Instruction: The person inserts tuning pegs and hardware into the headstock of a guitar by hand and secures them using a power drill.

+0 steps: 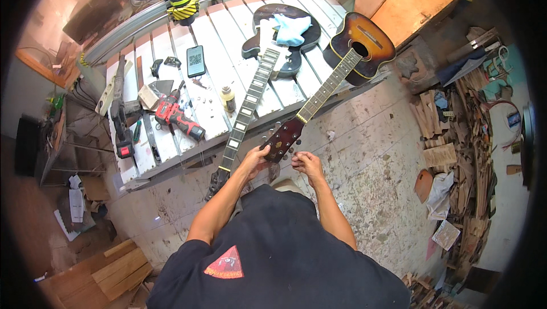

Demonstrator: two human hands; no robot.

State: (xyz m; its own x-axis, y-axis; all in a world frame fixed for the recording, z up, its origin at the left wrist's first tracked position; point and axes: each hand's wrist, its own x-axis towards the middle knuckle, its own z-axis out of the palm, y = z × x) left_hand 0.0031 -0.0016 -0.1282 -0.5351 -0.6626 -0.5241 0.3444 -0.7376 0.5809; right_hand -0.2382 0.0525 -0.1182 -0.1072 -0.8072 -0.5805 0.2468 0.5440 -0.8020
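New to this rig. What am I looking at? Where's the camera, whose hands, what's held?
No robot here: one person, bare hands. The single picture looks down from a wide camera on their head, so edges bend.

The left hand holds the head end of an acoustic guitar. The right hand is at its tuning pegs; whether it grips one is too small to tell.

The slatted white table carries a dark guitar, blue cloth, phone, bottle and red drill.

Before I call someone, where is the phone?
In the head view, the phone lies on the table, left of centre, beyond the red drill and small bottle.
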